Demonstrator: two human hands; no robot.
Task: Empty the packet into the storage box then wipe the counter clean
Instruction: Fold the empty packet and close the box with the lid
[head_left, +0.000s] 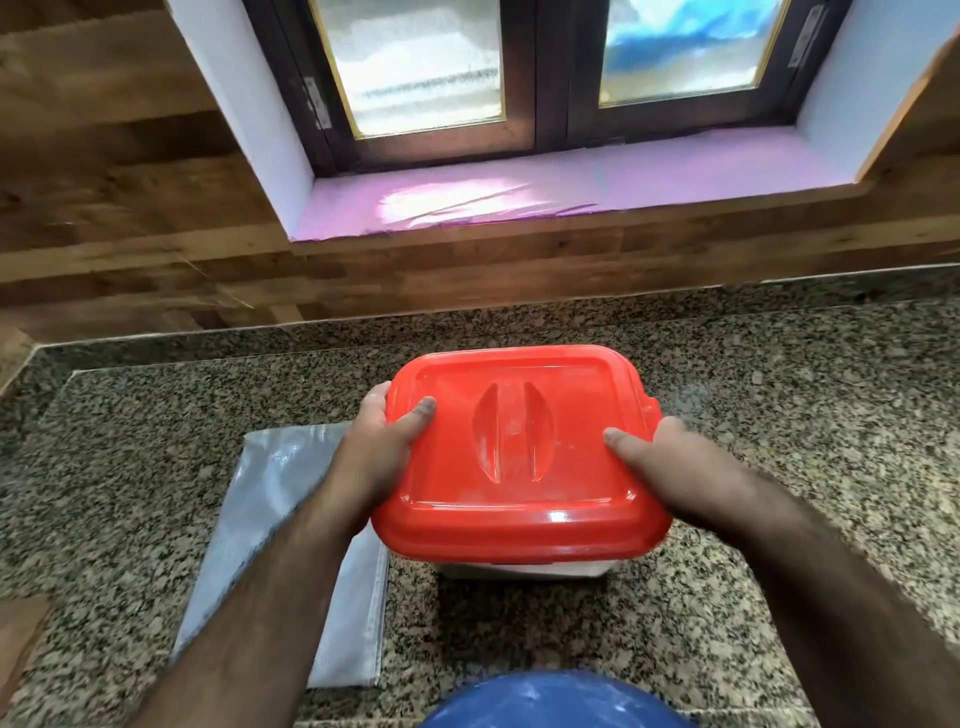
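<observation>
Blue rounded plastic object (556, 701) is seen at the very bottom edge, nearest the camera, only partly in frame. Just beyond it, the speckled grey-and-black granite table (779, 415) is spread across the whole lower half of the view. On the left, a flat, silvery-grey plastic packet (270, 499) is laid on the table, partly crossed by the left forearm; whether anything is left inside cannot be told. Right beside it, at centre, the white rectangular storage box (524, 569) is seen standing on the table, with only a thin strip of its wall showing beneath its glossy red plastic lid (519, 447), which is seated on top. A moulded grip is set in the middle of the lid. The left hand (387, 441) is clamped on the lid's left edge, thumb pressed flat on top, fingers wrapped around the rim. The right hand (670, 457) is clamped on the right edge in the same way, thumb on top. Further back, a wood-panelled wall (130, 197) is met by the table. Beyond that, a pink-lined window sill (519, 197) and a dark-framed frosted glass window (540, 67) are seen.
</observation>
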